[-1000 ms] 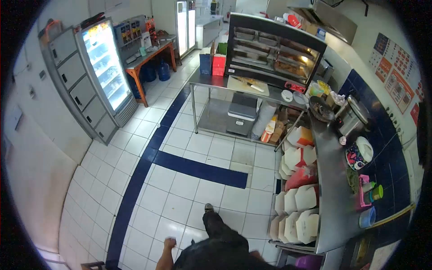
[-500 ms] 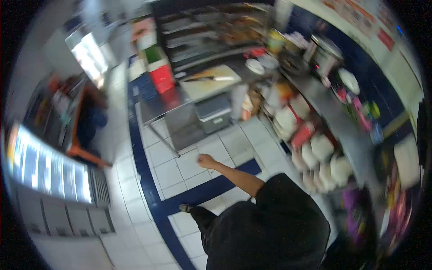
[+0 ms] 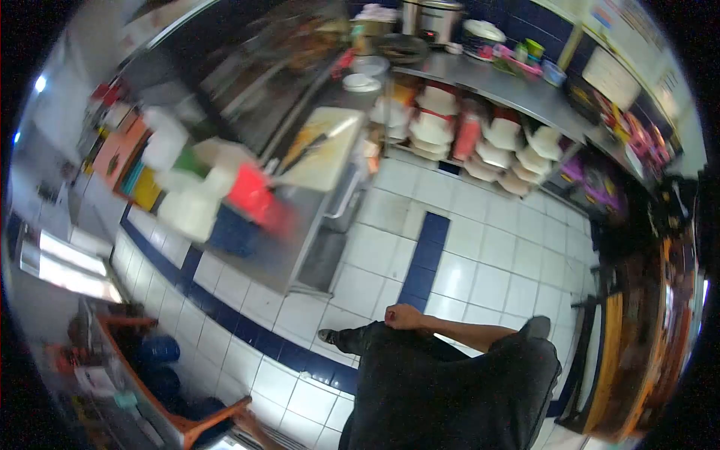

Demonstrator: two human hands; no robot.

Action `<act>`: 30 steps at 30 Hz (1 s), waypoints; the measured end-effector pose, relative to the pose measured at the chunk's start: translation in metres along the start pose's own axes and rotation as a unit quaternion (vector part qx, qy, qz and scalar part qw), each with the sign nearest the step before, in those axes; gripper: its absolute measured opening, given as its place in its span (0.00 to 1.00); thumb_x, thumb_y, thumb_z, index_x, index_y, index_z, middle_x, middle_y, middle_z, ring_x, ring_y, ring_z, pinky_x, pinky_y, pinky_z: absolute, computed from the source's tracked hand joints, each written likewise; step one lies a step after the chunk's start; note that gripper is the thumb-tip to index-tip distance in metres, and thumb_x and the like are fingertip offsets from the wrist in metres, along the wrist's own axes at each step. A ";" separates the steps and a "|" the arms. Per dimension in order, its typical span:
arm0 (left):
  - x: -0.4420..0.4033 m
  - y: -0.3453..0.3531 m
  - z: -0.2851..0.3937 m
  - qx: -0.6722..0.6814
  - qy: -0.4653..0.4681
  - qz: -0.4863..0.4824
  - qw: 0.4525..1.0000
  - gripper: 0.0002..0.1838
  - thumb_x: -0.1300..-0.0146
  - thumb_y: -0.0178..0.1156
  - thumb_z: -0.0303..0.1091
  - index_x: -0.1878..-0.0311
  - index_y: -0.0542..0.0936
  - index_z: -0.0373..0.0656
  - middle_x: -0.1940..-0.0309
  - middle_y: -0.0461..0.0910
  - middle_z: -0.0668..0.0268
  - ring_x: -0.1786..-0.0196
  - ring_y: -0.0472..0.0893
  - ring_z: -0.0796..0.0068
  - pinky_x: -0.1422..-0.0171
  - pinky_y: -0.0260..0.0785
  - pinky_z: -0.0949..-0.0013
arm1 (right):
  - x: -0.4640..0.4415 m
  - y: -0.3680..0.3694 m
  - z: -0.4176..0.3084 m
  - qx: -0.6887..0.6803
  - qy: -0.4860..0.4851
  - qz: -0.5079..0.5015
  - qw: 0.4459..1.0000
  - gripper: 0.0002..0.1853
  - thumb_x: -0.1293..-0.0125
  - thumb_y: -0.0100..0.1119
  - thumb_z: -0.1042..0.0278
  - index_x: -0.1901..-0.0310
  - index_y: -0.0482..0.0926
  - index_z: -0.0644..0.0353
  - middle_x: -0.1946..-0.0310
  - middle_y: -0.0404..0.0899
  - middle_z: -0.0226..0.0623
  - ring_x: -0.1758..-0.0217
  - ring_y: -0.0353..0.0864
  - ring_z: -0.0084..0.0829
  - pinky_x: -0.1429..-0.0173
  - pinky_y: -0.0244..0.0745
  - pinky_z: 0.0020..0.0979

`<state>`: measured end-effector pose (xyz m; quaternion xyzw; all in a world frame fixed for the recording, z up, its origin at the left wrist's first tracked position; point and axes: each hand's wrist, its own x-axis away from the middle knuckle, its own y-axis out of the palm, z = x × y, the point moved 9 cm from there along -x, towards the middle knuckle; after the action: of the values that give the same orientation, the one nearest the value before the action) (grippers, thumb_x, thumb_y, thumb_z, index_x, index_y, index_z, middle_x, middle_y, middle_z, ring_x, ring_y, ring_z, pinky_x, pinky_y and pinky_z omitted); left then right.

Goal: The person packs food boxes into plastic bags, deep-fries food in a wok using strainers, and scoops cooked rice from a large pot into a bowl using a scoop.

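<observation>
My right hand (image 3: pixel 403 316) is closed, held in front of my dark clothing over the tiled floor (image 3: pixel 367 247). A small reddish spot shows at its fingers; whether it holds anything I cannot make out. At the lower left edge, part of my left hand (image 3: pixel 246 421) appears beside the end of an orange table frame (image 3: pixel 214 421). Its fingers are blurred, and whether it touches the frame is unclear. Ahead stands a metal table (image 3: pixel 304 244) bearing a white cutting board (image 3: pixel 334 154). A knife (image 3: pixel 306 154) lies on the board.
A red container (image 3: pixel 253 189) and a blue crate (image 3: pixel 232 232) sit at the metal table's near end. Stacked white containers (image 3: pixel 435 129) fill the shelf under the back counter (image 3: pixel 480 82). Wooden furniture (image 3: pixel 637 345) stands at right. A grey bin (image 3: pixel 345 199) is beneath the table.
The view has swung left, so the metal table now appears further left and turned. My right hand has drawn back closer to my body. Part of my left hand has come into view.
</observation>
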<state>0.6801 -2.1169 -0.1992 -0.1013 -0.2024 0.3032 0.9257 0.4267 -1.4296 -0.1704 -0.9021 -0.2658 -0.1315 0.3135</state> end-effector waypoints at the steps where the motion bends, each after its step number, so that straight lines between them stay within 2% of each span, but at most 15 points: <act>1: -0.060 -0.024 0.000 0.135 0.003 -0.062 0.989 0.26 0.33 0.57 0.41 0.38 0.69 0.35 0.50 0.76 0.51 0.62 0.82 0.62 0.64 0.79 0.62 | -0.020 0.017 -0.034 0.004 -0.015 -0.028 0.999 0.14 0.38 0.61 0.56 0.60 0.80 0.58 0.65 0.83 0.40 0.60 0.84 0.38 0.54 0.77 0.38; 2: -0.044 -0.033 0.090 -0.048 0.270 0.119 0.954 0.21 0.33 0.56 0.34 0.40 0.69 0.34 0.50 0.73 0.50 0.61 0.80 0.62 0.62 0.79 0.63 | -0.048 0.039 -0.081 0.024 -0.042 -0.068 0.997 0.14 0.38 0.61 0.56 0.60 0.80 0.58 0.65 0.83 0.40 0.60 0.84 0.38 0.54 0.77 0.38; 3: -0.040 -0.006 0.139 0.239 0.084 0.030 0.967 0.20 0.35 0.58 0.29 0.41 0.70 0.33 0.53 0.73 0.53 0.55 0.78 0.62 0.62 0.78 0.62 | -0.085 0.056 -0.144 0.016 -0.085 -0.074 0.994 0.13 0.38 0.61 0.58 0.61 0.80 0.59 0.66 0.83 0.39 0.61 0.83 0.36 0.54 0.77 0.36; 4: -0.057 -0.018 0.132 0.130 0.176 0.054 0.974 0.19 0.34 0.57 0.27 0.41 0.71 0.35 0.54 0.74 0.57 0.56 0.79 0.66 0.61 0.77 0.64 | -0.119 0.086 -0.205 0.002 -0.127 -0.090 0.988 0.11 0.37 0.61 0.60 0.61 0.79 0.60 0.66 0.83 0.39 0.62 0.83 0.34 0.54 0.77 0.35; 5: -0.035 0.002 0.198 0.020 0.167 0.134 0.977 0.15 0.32 0.55 0.29 0.44 0.75 0.37 0.58 0.78 0.60 0.63 0.81 0.70 0.61 0.75 0.69 | -0.147 0.121 -0.267 -0.027 -0.202 -0.117 0.972 0.10 0.36 0.61 0.62 0.61 0.79 0.61 0.67 0.82 0.39 0.63 0.82 0.33 0.55 0.77 0.33; 7: -0.027 0.014 0.202 -0.097 0.077 0.191 0.974 0.12 0.29 0.53 0.33 0.52 0.81 0.37 0.67 0.84 0.59 0.66 0.82 0.77 0.62 0.74 0.70 | -0.201 0.185 -0.369 -0.092 -0.274 -0.197 0.937 0.08 0.35 0.60 0.65 0.61 0.77 0.62 0.69 0.81 0.39 0.65 0.81 0.31 0.56 0.76 0.32; 9: -0.029 0.005 0.107 -0.287 -0.047 0.212 0.933 0.17 0.31 0.55 0.41 0.56 0.80 0.33 0.69 0.82 0.47 0.65 0.82 0.49 0.59 0.73 0.55 | -0.243 0.248 -0.449 -0.099 -0.277 -0.285 0.912 0.08 0.34 0.59 0.66 0.61 0.76 0.63 0.71 0.79 0.38 0.67 0.79 0.29 0.57 0.76 0.31; 10: -0.018 0.005 0.014 -0.312 -0.009 0.187 0.931 0.20 0.32 0.54 0.44 0.56 0.80 0.32 0.70 0.81 0.42 0.64 0.80 0.37 0.57 0.72 0.48 | -0.263 0.266 -0.497 -0.074 -0.288 -0.314 0.902 0.09 0.34 0.59 0.66 0.61 0.76 0.64 0.72 0.79 0.38 0.67 0.79 0.28 0.58 0.76 0.30; 12: 0.028 0.016 -0.111 -0.338 -0.228 0.079 0.910 0.20 0.30 0.52 0.44 0.54 0.80 0.33 0.60 0.81 0.44 0.57 0.81 0.47 0.52 0.73 0.54 | -0.305 0.298 -0.566 -0.081 -0.344 -0.282 0.892 0.09 0.34 0.58 0.66 0.61 0.76 0.64 0.72 0.78 0.38 0.68 0.78 0.27 0.59 0.75 0.31; 16: 0.028 0.014 -0.123 -0.225 -0.413 0.007 0.882 0.19 0.32 0.53 0.44 0.54 0.80 0.35 0.62 0.82 0.46 0.59 0.81 0.48 0.54 0.73 0.53 | -0.428 0.362 -0.619 -0.110 -0.327 -0.246 0.906 0.09 0.34 0.58 0.67 0.60 0.76 0.64 0.70 0.80 0.41 0.66 0.81 0.33 0.59 0.75 0.33; 22: -0.233 -0.147 -0.055 -0.257 -0.362 -0.001 0.896 0.18 0.33 0.54 0.43 0.55 0.81 0.37 0.65 0.82 0.49 0.63 0.82 0.50 0.58 0.73 0.51 | -0.592 0.377 -0.613 0.034 -0.236 -0.204 0.949 0.14 0.33 0.54 0.58 0.61 0.79 0.62 0.65 0.82 0.45 0.62 0.82 0.42 0.55 0.75 0.41; 26: -0.543 -0.298 0.011 -0.407 -0.177 0.003 0.896 0.17 0.35 0.55 0.43 0.55 0.82 0.39 0.68 0.83 0.52 0.65 0.82 0.51 0.61 0.74 0.51 | -0.680 0.299 -0.610 -0.067 -0.108 0.012 0.992 0.12 0.35 0.58 0.60 0.58 0.80 0.61 0.67 0.83 0.41 0.64 0.83 0.36 0.55 0.76 0.36; 28: -0.738 -0.329 0.081 -0.453 -0.007 0.053 0.890 0.16 0.35 0.55 0.43 0.55 0.82 0.40 0.69 0.83 0.53 0.67 0.82 0.52 0.62 0.74 0.50 | -0.713 0.269 -0.624 -0.083 -0.050 0.042 0.994 0.12 0.35 0.59 0.61 0.58 0.80 0.61 0.68 0.83 0.40 0.64 0.83 0.35 0.56 0.76 0.35; 29: -0.834 -0.318 0.118 -0.096 0.068 0.083 0.990 0.09 0.33 0.49 0.28 0.63 0.78 0.35 0.65 0.82 0.51 0.66 0.82 0.64 0.65 0.74 0.65 | -0.740 0.248 -0.626 -0.083 -0.001 0.052 0.995 0.12 0.36 0.60 0.61 0.57 0.80 0.62 0.69 0.82 0.40 0.64 0.83 0.34 0.56 0.77 0.34; 30: -0.841 -0.277 0.284 -0.412 0.159 0.210 0.872 0.09 0.31 0.49 0.27 0.60 0.79 0.38 0.69 0.82 0.58 0.70 0.79 0.76 0.68 0.71 0.71 | -0.774 0.233 -0.628 -0.077 -0.004 0.064 0.995 0.12 0.36 0.60 0.61 0.57 0.80 0.62 0.69 0.82 0.40 0.64 0.83 0.34 0.56 0.77 0.34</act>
<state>0.0834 -2.8256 -0.1214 -0.5606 -0.1333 0.3596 0.7339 -0.1248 -2.2905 -0.1152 -0.9392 -0.1980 -0.1280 0.2495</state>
